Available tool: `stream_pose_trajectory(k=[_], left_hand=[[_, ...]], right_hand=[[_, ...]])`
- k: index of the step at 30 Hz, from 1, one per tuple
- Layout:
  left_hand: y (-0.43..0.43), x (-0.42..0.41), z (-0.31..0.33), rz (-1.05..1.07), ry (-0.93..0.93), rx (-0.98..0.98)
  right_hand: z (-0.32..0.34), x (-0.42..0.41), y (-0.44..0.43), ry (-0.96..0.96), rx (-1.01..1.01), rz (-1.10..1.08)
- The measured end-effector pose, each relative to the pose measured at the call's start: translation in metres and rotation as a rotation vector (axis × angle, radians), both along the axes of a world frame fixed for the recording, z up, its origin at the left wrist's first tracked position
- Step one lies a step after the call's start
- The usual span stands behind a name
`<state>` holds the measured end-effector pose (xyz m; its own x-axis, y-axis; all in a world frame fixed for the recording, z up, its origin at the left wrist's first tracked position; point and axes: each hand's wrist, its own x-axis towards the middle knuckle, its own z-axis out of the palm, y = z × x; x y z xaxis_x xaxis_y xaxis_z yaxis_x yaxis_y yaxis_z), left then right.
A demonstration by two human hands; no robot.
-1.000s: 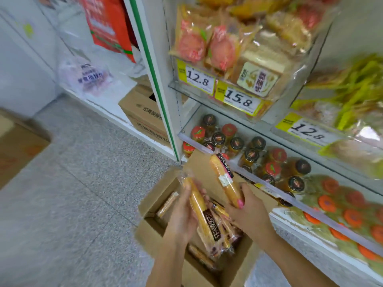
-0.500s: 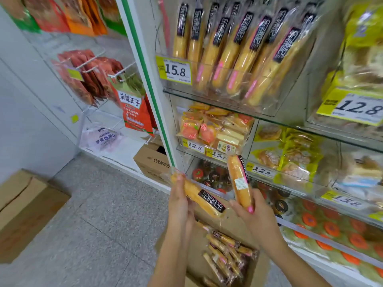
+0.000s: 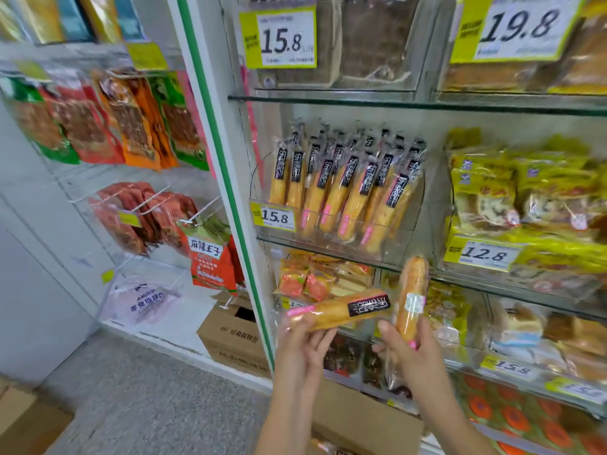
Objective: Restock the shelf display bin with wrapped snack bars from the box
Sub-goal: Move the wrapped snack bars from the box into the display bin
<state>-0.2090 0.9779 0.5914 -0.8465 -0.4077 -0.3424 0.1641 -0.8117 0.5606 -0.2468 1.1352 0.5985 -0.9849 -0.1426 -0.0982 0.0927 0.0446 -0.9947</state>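
Fingers of left hand point(image 3: 300, 351) and right hand point(image 3: 412, 354) clamp long, glossy-wrapped bars point(image 3: 341, 309), seemingly bread.

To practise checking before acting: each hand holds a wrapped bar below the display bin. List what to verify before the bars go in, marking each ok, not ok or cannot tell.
1. Left hand grips left bar: ok.
2. Right hand grips right bar: ok.
3. Left bar's black label matches stocked bars: ok.
4. Left bar upright like those: not ok, it lies sideways.
5. Free room in display bin: cannot tell.
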Motion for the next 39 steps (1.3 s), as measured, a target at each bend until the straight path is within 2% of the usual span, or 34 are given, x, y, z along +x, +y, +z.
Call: stream_pose_trajectory(k=[5,10,13,17,20,23,27,30,32,34,37,39], left_hand=[[-0.004,0.006,0.036,-0.018,0.140,0.060],[-0.023,0.007,0.051,-0.073,0.132,-0.222],[-0.039,0.010,0.053,-0.156,0.060,-0.405],[-0.052,0.006,0.063,-0.448,-0.055,-0.846],[-0.060,-0.007,0.073,-0.638,-0.070,-0.958],[-0.075,-0.027,0.088,-0.542,-0.086,-1.023],[-0.100,-0.062,0.119,-0.277,-0.085,-1.202],[-0.113,-0.084,0.146,-0.133,0.083,-1.304],[-0.123,-0.098,0.155,-0.121,0.132,-1.353],[-0.134,-0.117,0.154,-0.081,0.066,-1.468],[-0.147,-0.140,0.149,-0.056,-0.101,-1.601],[-0.151,-0.148,0.150,-0.087,-0.151,-1.666]], right_hand=[[0.024,-0.005,-0.026,-0.028,-0.338,-0.170],[0.046,-0.018,-0.045,-0.030,-0.531,-0.246],[0.064,-0.029,-0.050,0.001,-0.531,-0.212],[0.082,-0.043,-0.063,0.014,-0.312,-0.078],[0.097,-0.050,-0.073,0.037,-0.051,0.105],[0.117,-0.065,-0.076,0.173,0.254,0.146],[0.139,-0.094,-0.074,0.557,0.596,0.053],[0.144,-0.114,-0.078,0.823,0.715,-0.023],[0.143,-0.127,-0.084,0.886,0.776,-0.094],[0.141,-0.138,-0.094,0.850,0.764,-0.074],[0.138,-0.151,-0.114,0.776,0.644,-0.020],[0.136,-0.158,-0.128,0.761,0.667,-0.014]])
